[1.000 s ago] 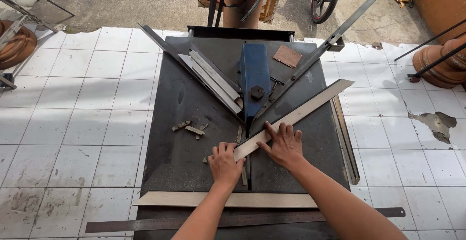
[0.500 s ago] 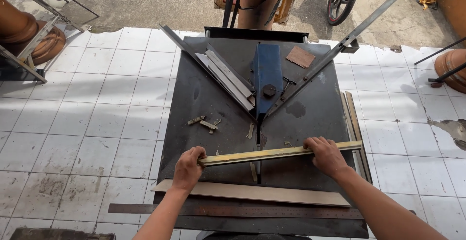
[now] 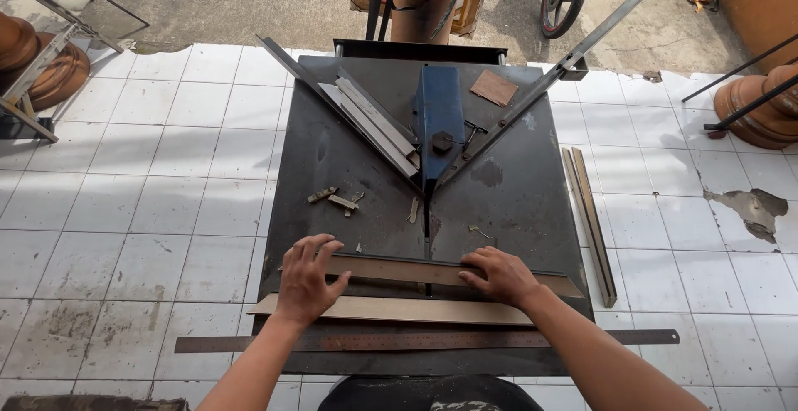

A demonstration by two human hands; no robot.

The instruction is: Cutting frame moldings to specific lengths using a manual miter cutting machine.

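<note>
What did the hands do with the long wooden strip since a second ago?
Both hands, left hand and right hand, swung the wooden strip from slanted to flat across the table, near the pale strip. The blue cutter, metal ruler and small scraps stayed put.

We saw a blue saw guard (image 3: 440,116) on the dark table (image 3: 515,211), small offcuts (image 3: 337,199) left of it, a steel ruler (image 3: 416,341) along the near edge, clay pots (image 3: 761,108) and a bicycle wheel (image 3: 559,0) beyond.

both hands, left hand (image 3: 306,282) and right hand (image 3: 499,275), press a moulding strip (image 3: 416,271) flat (fingers spread) on the dark table (image 3: 515,211)
</note>
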